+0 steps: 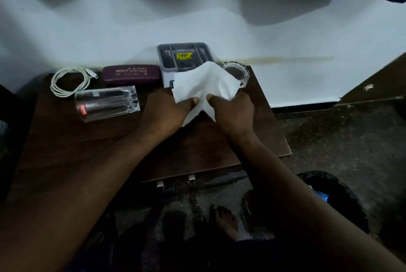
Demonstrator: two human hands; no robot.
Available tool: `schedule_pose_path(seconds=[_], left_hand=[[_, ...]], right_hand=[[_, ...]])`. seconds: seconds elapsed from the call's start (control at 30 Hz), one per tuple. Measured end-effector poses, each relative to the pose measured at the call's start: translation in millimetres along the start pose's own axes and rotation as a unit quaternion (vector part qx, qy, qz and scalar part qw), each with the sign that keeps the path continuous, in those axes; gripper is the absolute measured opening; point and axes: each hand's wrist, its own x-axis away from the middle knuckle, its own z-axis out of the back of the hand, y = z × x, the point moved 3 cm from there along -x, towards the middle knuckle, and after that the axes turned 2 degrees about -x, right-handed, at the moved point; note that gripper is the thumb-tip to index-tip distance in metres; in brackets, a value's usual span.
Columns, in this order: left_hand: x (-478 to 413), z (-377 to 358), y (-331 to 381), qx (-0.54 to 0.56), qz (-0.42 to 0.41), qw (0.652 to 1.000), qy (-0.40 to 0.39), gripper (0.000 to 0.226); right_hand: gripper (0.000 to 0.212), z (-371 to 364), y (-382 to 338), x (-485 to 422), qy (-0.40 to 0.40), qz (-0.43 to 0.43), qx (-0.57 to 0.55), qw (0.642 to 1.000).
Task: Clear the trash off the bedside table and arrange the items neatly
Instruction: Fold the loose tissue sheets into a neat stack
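Both hands hold a white tissue (202,87) above the middle of the dark wooden bedside table (92,140). My left hand (167,109) pinches its left edge and my right hand (232,111) grips its right side. Behind the tissue stands a grey organiser tray (182,52) with a yellow price sticker, partly hidden by the tissue. A clear glass ashtray (239,74) sits to its right. A maroon spectacle case (131,73) lies to the tray's left, a coiled white cable (70,80) farther left, and a clear drinking glass (107,103) lies on its side.
A white wall (197,14) rises right behind the table. On the floor at the lower right stands a bin with a black liner (342,188). My bare foot (226,219) rests on the speckled floor below the table's front edge.
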Motion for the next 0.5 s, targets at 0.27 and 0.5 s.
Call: schedule_pose_path(seconds=[0.27, 0.5], left_hand=[[-1, -3, -4, 0.028, 0.034, 0.997, -0.063, 0.038], [-10, 8, 2, 0.369, 0.197, 0.896, -0.149, 0.035]], right_hand=[[0.04, -1, 4, 0, -0.038, -0.039, -0.006, 0.999], [0.033, 10, -11, -4, -0.166, -0.105, -0.208, 0.958]])
